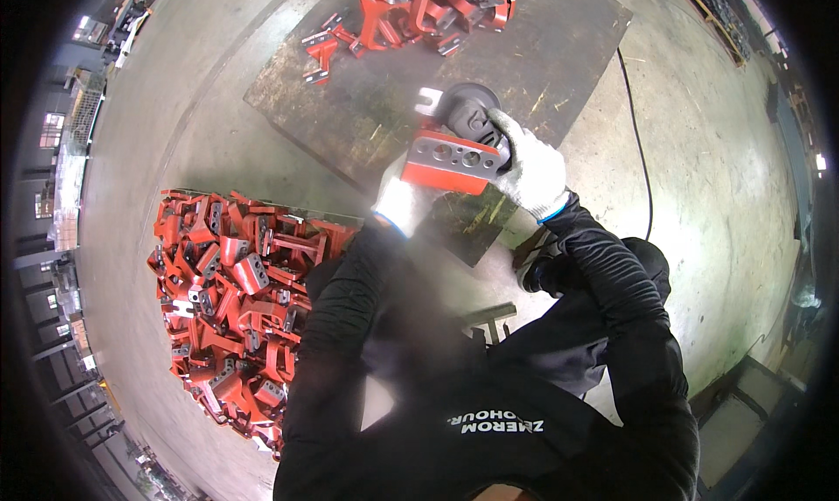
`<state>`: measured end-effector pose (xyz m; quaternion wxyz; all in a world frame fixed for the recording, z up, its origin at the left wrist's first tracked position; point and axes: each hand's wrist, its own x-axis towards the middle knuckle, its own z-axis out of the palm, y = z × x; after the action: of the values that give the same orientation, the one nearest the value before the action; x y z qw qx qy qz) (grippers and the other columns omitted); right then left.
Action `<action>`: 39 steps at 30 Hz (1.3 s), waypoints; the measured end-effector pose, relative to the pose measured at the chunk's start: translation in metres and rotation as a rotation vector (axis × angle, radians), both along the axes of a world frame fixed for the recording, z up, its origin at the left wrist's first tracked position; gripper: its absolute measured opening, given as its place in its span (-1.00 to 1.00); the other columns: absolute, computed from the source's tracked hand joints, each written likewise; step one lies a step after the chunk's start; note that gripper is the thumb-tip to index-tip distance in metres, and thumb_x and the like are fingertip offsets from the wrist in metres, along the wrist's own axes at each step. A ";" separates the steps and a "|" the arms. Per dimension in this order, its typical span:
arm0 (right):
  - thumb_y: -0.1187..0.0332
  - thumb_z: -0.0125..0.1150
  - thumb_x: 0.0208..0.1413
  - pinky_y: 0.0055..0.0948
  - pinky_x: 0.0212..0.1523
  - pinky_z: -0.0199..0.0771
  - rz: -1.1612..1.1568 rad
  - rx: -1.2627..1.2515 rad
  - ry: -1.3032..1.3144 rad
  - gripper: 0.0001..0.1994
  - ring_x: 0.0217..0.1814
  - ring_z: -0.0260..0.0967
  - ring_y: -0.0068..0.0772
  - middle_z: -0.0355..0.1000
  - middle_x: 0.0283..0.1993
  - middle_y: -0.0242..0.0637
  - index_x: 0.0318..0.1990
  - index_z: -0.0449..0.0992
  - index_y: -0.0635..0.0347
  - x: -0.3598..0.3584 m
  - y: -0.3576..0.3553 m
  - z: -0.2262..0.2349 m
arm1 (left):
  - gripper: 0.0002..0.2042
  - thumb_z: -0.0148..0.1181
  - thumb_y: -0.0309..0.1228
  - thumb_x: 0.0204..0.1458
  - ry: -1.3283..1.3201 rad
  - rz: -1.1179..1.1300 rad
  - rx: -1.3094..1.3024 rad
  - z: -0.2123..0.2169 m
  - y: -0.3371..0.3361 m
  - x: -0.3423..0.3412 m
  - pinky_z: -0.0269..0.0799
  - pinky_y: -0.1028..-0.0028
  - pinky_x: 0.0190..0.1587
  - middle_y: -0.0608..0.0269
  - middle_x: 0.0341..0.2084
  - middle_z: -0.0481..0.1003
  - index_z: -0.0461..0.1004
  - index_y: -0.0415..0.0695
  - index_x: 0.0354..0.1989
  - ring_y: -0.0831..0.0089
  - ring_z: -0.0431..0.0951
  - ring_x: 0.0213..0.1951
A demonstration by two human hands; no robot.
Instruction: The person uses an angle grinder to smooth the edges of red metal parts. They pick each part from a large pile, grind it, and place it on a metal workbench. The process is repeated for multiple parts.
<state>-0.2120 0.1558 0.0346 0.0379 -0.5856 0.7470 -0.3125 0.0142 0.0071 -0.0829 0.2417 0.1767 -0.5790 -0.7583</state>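
Note:
A red-painted metal bracket, with a bare grey face pierced by several holes, is held up over the dark worktable. My left hand, in a white glove, closes around its left side; the bracket hides most of those fingers. In my right hand, also gloved in white, is a dark angle grinder, gripped around its body. The grinder's round disc end sits right behind the bracket, beside a pale slotted lug. Whether the disc touches the metal I cannot tell.
Several more red brackets lie heaped at the far side of the dark worktable. To my left is a large pile of similar brackets. A black cable runs across the concrete floor on the right.

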 end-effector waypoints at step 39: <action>0.06 0.40 0.09 -0.14 -0.06 0.64 0.101 0.021 -0.008 -0.27 -0.05 0.63 0.08 0.61 0.01 -0.03 0.43 0.35 -0.04 -0.003 -0.011 -0.004 | -0.61 0.07 -0.18 0.41 -0.043 0.212 0.797 0.075 0.028 -0.024 0.61 0.33 -0.02 0.21 -0.03 0.62 0.53 -0.22 0.20 0.35 0.67 -0.09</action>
<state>-0.2148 0.1450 0.0309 0.0626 -0.6209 0.7195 -0.3048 -0.0098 0.0351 -0.0080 0.2190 0.3311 -0.2237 -0.8901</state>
